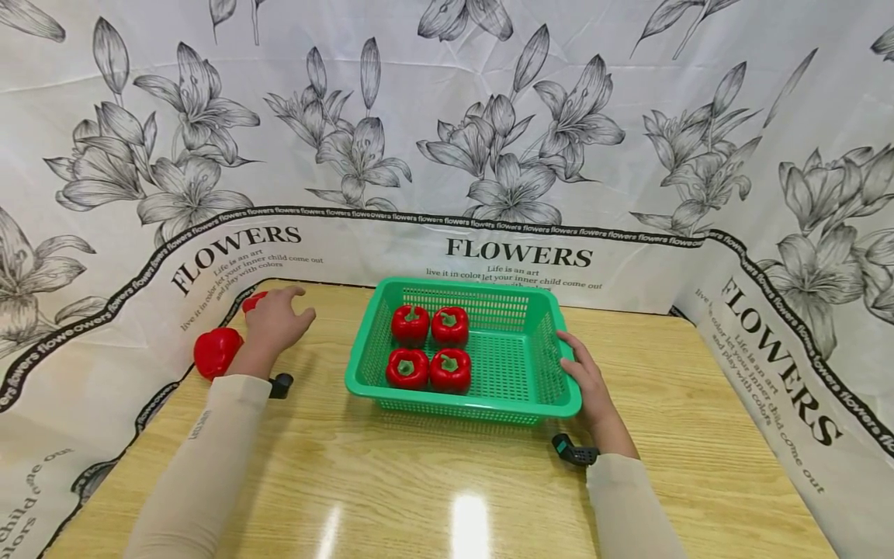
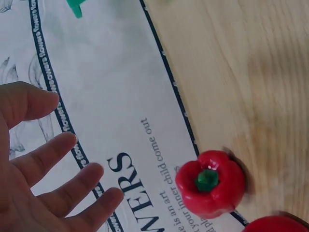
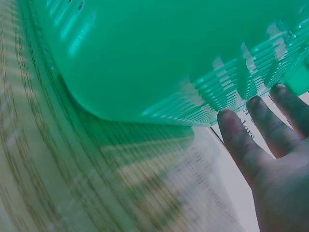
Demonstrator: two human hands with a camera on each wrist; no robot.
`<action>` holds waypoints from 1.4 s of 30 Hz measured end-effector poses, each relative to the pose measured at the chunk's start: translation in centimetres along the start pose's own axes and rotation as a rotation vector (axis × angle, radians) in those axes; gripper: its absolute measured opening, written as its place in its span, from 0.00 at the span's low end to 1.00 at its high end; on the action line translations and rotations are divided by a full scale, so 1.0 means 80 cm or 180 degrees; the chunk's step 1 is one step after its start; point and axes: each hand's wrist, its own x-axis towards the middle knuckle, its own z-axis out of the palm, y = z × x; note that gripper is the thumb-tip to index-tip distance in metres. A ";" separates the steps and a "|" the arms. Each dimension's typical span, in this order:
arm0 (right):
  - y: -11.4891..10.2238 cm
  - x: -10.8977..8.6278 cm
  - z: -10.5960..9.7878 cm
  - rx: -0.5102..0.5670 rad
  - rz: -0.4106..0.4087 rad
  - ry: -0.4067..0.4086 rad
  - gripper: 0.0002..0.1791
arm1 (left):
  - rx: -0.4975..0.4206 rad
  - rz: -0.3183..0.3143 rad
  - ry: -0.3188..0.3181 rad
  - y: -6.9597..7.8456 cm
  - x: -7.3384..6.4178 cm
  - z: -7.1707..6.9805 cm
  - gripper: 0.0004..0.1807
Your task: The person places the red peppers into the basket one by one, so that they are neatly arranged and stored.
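My left hand (image 1: 278, 320) hovers at the table's left side with its fingers spread and nothing in it. Just beyond it, partly hidden by the hand, shows a red bell pepper (image 1: 253, 302); another red bell pepper (image 1: 216, 352) lies beside the wrist. In the left wrist view, one bell pepper (image 2: 210, 184) with a green stem sits to the right of the fingers. My right hand (image 1: 588, 380) touches the right end of a green plastic basket (image 1: 461, 402), its fingers extended along the slotted wall. Several red bell peppers (image 1: 450, 371) stand stem-up in the basket's left half.
The wooden table (image 1: 391, 481) runs in front of the basket and to both sides. A white cloth (image 1: 391, 248) with flower drawings and lettering hangs behind the table and down its sides.
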 end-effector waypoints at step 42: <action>0.000 -0.003 0.001 0.0031 -0.0009 0.0022 0.29 | 0.0281 -0.1175 -0.0024 -0.107 -0.018 -0.009 0.40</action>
